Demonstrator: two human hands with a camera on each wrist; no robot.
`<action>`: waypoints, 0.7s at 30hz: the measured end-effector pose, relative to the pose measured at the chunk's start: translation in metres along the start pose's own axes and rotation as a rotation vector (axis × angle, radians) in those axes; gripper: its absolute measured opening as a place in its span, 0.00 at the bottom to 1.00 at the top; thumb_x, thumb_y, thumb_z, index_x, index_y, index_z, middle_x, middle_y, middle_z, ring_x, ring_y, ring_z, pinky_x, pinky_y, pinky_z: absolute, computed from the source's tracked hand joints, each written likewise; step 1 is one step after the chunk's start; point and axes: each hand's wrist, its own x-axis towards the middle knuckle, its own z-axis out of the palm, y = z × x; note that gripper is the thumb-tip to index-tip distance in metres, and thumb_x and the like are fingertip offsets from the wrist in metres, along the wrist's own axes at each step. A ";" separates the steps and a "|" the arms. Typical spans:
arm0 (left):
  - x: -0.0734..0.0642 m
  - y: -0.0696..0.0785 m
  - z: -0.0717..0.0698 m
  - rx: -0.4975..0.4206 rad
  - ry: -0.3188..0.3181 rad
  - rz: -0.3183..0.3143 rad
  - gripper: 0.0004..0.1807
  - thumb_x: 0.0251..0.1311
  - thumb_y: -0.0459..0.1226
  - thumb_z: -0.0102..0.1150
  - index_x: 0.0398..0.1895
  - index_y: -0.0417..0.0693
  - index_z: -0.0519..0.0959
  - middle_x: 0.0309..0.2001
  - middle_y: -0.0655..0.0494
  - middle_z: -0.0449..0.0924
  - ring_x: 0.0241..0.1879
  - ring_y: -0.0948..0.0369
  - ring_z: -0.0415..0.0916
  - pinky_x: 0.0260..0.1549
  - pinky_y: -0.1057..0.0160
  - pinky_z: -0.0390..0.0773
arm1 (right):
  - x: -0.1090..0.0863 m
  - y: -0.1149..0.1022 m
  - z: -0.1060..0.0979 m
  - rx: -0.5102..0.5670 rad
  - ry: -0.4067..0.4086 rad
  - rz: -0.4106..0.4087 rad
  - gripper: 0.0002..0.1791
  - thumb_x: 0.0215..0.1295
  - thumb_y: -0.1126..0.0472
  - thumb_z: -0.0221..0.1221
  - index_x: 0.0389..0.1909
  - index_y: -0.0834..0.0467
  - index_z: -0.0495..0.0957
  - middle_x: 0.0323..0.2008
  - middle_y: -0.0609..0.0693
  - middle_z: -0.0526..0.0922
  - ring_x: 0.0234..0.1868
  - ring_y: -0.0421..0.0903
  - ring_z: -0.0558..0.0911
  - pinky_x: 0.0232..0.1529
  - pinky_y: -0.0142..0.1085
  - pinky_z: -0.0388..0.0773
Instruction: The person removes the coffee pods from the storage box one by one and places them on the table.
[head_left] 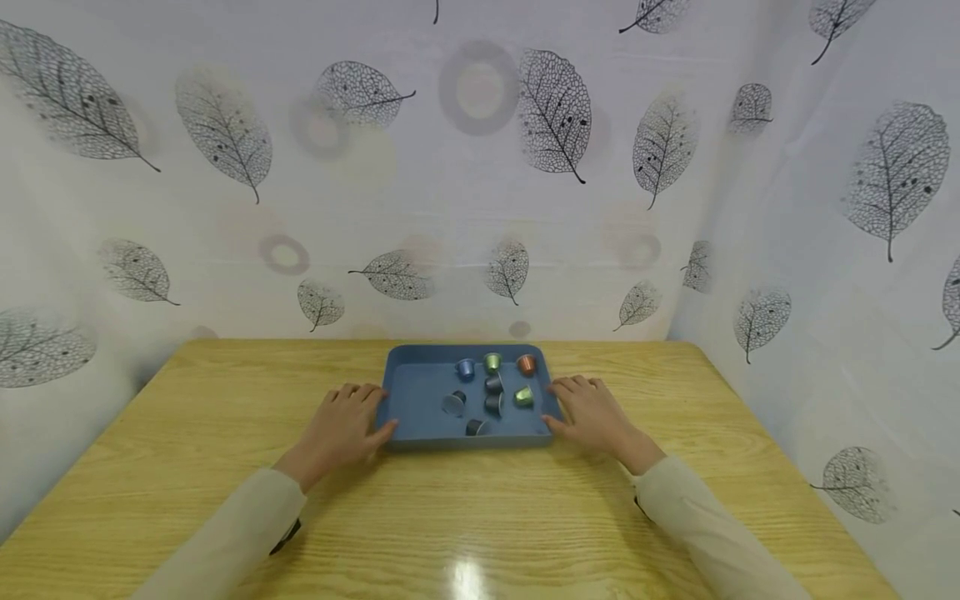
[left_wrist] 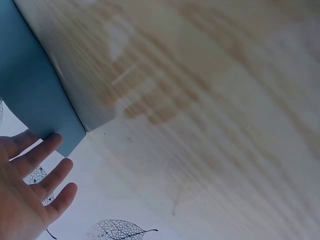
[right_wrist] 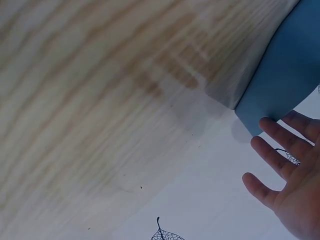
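A blue rectangular tray (head_left: 423, 383) stands on the wooden table, with several small coffee capsules lying mostly in its right half. Among them are a blue capsule (head_left: 465, 368), an orange-red capsule (head_left: 527, 364), a green capsule (head_left: 492, 362) at the back and another green capsule (head_left: 523, 396); others are dark. My left hand (head_left: 342, 427) touches the tray's left end, fingers spread and fairly straight. At the right end, my right hand (head_left: 592, 417) touches the wall the same way. Both wrist views show fingertips against the tray's outer side; the thumbs are hidden there.
The wooden table (head_left: 465, 508) extends in front of the tray and to both sides. Behind it and at the right hangs a pale curtain (head_left: 450, 208) with a leaf print. The tray stands near the table's back edge.
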 end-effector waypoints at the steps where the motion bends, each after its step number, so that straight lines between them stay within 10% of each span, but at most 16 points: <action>1: -0.001 0.000 0.000 0.002 0.003 0.001 0.27 0.57 0.54 0.52 0.52 0.44 0.73 0.52 0.48 0.74 0.52 0.46 0.69 0.48 0.45 0.69 | -0.001 0.000 0.000 -0.001 0.001 -0.002 0.29 0.57 0.42 0.56 0.53 0.59 0.74 0.54 0.55 0.76 0.54 0.54 0.73 0.53 0.54 0.66; 21: -0.014 0.005 -0.003 0.015 0.042 0.029 0.28 0.53 0.56 0.55 0.49 0.45 0.76 0.49 0.49 0.76 0.49 0.48 0.72 0.47 0.46 0.70 | -0.016 -0.009 -0.004 -0.020 0.046 -0.032 0.29 0.54 0.42 0.58 0.50 0.58 0.76 0.51 0.53 0.78 0.52 0.52 0.74 0.51 0.53 0.68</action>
